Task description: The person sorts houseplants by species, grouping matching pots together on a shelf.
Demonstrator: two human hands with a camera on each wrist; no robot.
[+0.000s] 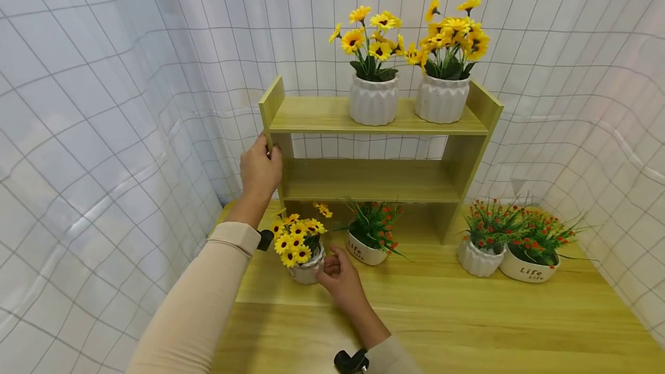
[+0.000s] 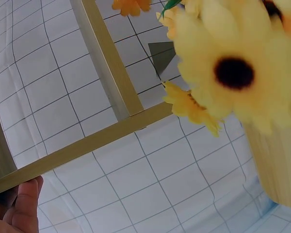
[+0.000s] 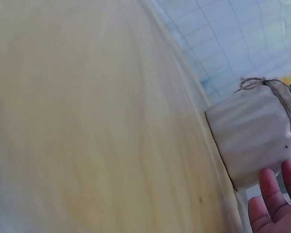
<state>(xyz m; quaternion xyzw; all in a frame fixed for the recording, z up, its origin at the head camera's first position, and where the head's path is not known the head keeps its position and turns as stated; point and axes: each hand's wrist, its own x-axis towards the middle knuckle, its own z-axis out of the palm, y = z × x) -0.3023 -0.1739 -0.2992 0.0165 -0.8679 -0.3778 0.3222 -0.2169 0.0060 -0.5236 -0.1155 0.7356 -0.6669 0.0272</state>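
Observation:
My left hand (image 1: 261, 172) grips the left side panel of a wooden desk shelf (image 1: 371, 180), partway up. In the left wrist view, its fingers (image 2: 26, 204) bend around the panel's edge. At the shelf's lower left stands a white pot (image 1: 305, 273) of yellow sunflowers (image 1: 297, 239), tied with a string bow (image 3: 252, 83). Beside that pot is my right hand (image 1: 343, 281), fingers loosely bent and nothing gripped. The right wrist view shows its fingertips (image 3: 267, 179) close to the pot's side; whether they touch it I cannot tell.
Two white pots of sunflowers, one left (image 1: 374, 100) and one right (image 1: 443, 98), stand on the top board. A red-flowered pot (image 1: 366, 251) sits at the shelf's foot. To its right on the table (image 1: 441, 316) are another ribbed pot (image 1: 480, 258) and an oval planter (image 1: 530, 270).

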